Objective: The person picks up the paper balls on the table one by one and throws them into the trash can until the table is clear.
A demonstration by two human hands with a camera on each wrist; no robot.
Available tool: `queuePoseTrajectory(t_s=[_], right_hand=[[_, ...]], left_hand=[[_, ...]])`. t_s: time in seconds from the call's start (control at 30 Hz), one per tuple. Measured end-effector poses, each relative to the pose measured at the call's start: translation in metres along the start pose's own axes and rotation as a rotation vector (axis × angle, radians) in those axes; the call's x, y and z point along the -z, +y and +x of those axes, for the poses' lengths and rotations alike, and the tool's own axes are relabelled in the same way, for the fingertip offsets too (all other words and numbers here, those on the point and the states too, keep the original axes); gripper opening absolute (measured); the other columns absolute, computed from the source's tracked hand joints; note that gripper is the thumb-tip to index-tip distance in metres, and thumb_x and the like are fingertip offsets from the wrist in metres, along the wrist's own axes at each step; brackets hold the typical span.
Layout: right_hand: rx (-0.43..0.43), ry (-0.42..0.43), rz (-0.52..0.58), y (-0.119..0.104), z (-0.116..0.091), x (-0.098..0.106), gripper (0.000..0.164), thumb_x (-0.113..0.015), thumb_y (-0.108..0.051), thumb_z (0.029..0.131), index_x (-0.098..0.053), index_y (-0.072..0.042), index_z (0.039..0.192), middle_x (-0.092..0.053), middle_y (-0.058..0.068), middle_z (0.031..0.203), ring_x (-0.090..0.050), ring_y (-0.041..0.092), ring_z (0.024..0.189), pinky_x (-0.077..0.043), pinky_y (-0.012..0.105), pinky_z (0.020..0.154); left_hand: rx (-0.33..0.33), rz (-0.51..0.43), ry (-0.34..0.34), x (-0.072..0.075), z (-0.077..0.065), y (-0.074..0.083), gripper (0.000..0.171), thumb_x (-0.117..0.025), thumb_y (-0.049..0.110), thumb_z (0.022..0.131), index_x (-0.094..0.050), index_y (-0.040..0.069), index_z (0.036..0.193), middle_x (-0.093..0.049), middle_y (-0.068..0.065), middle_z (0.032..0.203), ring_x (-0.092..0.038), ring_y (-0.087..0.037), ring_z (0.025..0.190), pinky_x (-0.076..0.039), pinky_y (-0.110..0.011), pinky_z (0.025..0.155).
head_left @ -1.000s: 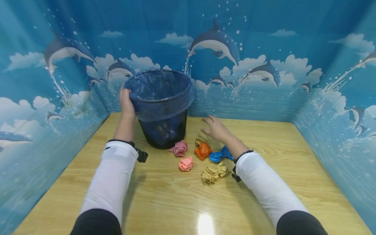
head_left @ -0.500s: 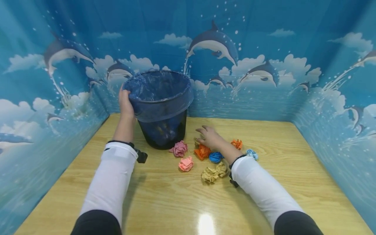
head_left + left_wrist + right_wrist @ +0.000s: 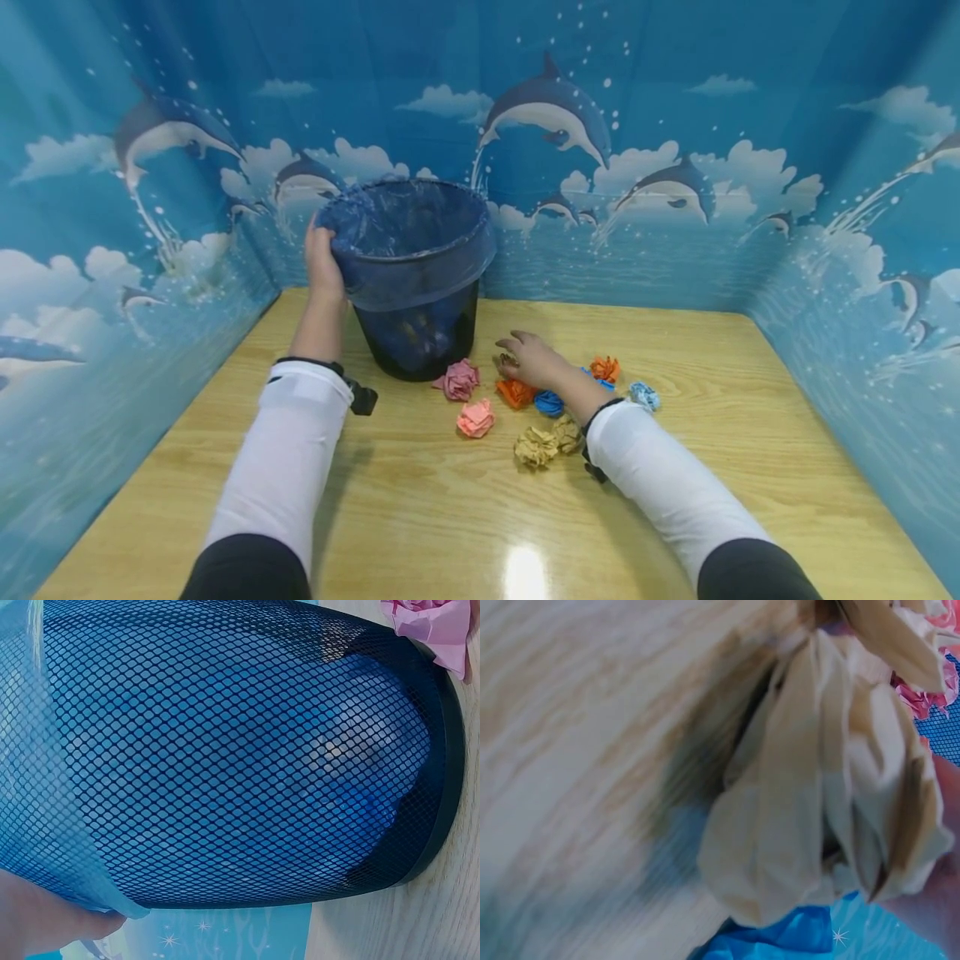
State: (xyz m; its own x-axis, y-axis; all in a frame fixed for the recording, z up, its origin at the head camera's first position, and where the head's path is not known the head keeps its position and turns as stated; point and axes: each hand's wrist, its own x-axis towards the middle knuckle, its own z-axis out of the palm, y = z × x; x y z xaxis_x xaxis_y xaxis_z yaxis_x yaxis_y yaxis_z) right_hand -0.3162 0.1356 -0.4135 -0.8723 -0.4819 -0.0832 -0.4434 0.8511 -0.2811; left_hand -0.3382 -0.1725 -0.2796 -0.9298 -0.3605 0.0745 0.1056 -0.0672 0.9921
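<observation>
My left hand [image 3: 324, 265] grips the left rim of a black mesh wastebasket [image 3: 423, 312] lined with a translucent blue bag. The left wrist view shows the thumb pressed on the folded-down liner [image 3: 82, 847] near the rim. To the right of the basket, my right hand [image 3: 536, 362] reaches down with curled fingers round a crumpled tan paper ball, mostly hidden by the hand. Just in front of it lie an orange paper ball [image 3: 515, 393] and a blue one [image 3: 550, 404]. Another crumpled tan paper [image 3: 817, 795] fills much of the right wrist view.
A mauve paper ball [image 3: 459, 380] lies by the basket's foot, with a pink one [image 3: 476, 418] nearer. Tan paper [image 3: 536, 447] lies before the right wrist. Beyond that forearm are an orange ball [image 3: 604, 369] and a light blue one [image 3: 645, 396]. Dolphin-print curtains [image 3: 675, 250] enclose the wooden table [image 3: 420, 517].
My right hand has come down and slightly left onto the tan ball behind the orange one, its fingers curling in. The left hand and the basket stay in place.
</observation>
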Motion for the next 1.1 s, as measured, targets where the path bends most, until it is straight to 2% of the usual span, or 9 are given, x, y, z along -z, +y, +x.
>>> queuePoseTrajectory(t_s=[0.57, 0.8, 1.1], right_hand=[[-0.014, -0.098, -0.01, -0.001, 0.002, -0.006, 0.055, -0.059, -0.027, 0.097, -0.042, -0.009, 0.146, -0.036, 0.026, 0.149, -0.038, 0.042, 0.135, -0.035, 0.052, 0.109], [0.022, -0.091, -0.016, -0.001, 0.002, -0.008, 0.055, -0.062, -0.023, 0.095, -0.044, -0.007, 0.144, -0.045, 0.024, 0.142, -0.049, 0.038, 0.127, -0.041, 0.048, 0.105], [-0.004, -0.098, -0.003, 0.001, 0.005, -0.012, 0.055, -0.063, -0.022, 0.094, -0.045, -0.008, 0.143, -0.047, 0.022, 0.14, -0.052, 0.036, 0.123, -0.044, 0.047, 0.101]], left_hand=[[0.001, 0.0, 0.006, 0.0, 0.001, 0.0, 0.062, -0.031, 0.033, 0.094, -0.019, 0.032, 0.155, -0.007, 0.008, 0.163, -0.009, -0.011, 0.149, -0.015, -0.031, 0.118], [-0.002, 0.008, 0.006, 0.0, 0.002, -0.001, 0.063, -0.031, 0.033, 0.094, -0.018, 0.031, 0.155, -0.008, 0.007, 0.163, -0.01, -0.012, 0.149, -0.017, -0.032, 0.118], [0.003, 0.009, 0.011, -0.001, 0.002, 0.0, 0.062, -0.032, 0.032, 0.094, -0.02, 0.033, 0.155, -0.009, 0.008, 0.163, -0.012, -0.012, 0.149, -0.018, -0.032, 0.117]])
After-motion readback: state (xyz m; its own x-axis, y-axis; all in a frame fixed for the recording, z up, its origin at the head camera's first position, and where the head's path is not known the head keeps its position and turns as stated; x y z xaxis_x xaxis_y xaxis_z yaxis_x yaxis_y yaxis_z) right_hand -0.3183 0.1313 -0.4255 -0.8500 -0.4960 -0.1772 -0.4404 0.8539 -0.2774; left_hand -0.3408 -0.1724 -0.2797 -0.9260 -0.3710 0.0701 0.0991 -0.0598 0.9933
